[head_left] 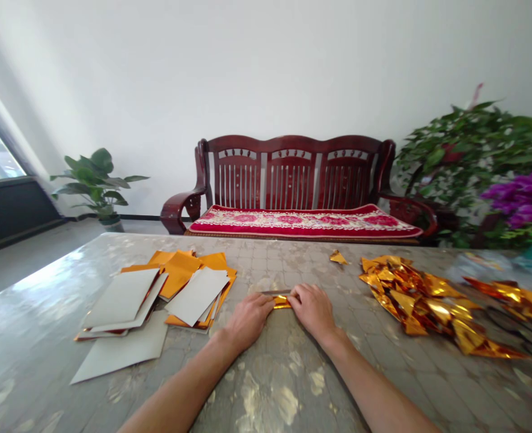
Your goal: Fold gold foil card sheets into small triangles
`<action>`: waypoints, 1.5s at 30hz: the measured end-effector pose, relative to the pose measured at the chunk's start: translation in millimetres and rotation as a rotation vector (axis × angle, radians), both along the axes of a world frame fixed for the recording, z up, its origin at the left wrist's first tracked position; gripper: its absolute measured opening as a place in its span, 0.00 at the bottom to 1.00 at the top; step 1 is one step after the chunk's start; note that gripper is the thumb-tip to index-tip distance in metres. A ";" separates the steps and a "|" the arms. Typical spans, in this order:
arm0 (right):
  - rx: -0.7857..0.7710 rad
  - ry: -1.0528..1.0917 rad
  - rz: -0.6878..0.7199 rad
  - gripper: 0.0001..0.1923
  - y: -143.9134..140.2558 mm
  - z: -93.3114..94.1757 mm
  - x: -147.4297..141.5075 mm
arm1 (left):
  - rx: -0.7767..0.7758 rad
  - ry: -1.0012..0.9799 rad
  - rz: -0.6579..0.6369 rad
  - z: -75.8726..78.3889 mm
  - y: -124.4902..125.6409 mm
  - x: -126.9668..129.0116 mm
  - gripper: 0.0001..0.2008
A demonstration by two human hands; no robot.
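Red wooden bench behind table — potted plant left, blurry purple flowers right.

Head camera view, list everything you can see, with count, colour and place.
Folded gold foil paper strip: one, gold, table centre, pressed under both hands.
Flat paper sheets: a loose stack, gold fronts and grey-white backs, table left.
Folded gold foil pieces: a heap, count unclear, table right.
Small gold foil scrap: one, far table centre.
Marbled grey table: one, foreground.
Dark red wooden bench: one, red patterned cushion, against the wall.
Green potted plant: one, floor left.
Leafy plant with purple flowers: right.
Left hand: on the strip.
Right hand: on the strip.
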State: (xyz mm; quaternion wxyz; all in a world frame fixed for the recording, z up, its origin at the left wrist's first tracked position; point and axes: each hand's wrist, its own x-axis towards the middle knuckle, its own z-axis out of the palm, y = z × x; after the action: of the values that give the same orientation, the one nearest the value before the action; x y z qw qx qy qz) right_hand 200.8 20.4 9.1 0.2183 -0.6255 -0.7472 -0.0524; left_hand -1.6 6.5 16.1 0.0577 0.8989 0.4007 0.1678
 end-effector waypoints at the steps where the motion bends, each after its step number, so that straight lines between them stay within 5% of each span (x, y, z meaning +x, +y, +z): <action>1: -0.001 0.007 -0.003 0.07 -0.3 0.2 0.3 | 0.004 0.007 0.017 0.1 -2.2 1.0 0.18; 9: 0.012 0.085 -0.020 0.07 -1.8 -2.1 3.5 | -0.002 0.109 0.021 -9.8 -16.1 2.2 0.25; 18: 0.158 0.521 0.007 0.15 1.9 -6.8 13.4 | 0.023 0.214 0.046 -13.8 -18.7 2.6 0.30; 32: 0.012 0.404 0.358 0.15 -35.6 -0.8 -22.7 | 0.186 0.160 0.105 -21.9 -1.5 28.1 0.22; 45: -0.248 0.047 0.226 0.30 -30.1 -8.3 -23.2 | 0.151 0.127 0.029 -30.0 6.4 13.6 0.26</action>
State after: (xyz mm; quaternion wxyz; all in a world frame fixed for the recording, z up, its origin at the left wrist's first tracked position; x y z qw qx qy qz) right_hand 177.6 -9.7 0.8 0.1614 -0.5609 -0.8081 0.0798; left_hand 12.0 12.9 -13.9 -0.0381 0.9036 0.4027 0.1407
